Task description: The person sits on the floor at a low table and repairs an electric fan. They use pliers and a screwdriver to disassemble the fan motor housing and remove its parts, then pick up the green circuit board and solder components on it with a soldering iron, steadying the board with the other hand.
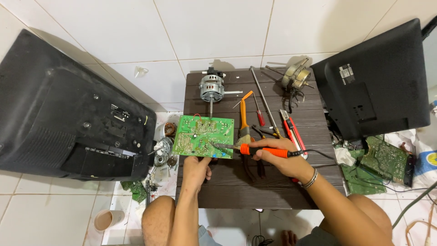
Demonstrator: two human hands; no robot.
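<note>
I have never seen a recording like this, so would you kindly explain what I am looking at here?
This is one picture from a camera worn on a person's head, looking down at their own two bare hands. The person sits on a tiled floor at a low dark table. The right hand holds an orange soldering iron, its tip on a green circuit board. The left hand steadies the board's near edge. Also on the table: a small motor, pliers, screwdrivers and a red cutter. Two black television backs lie on either side.
</note>
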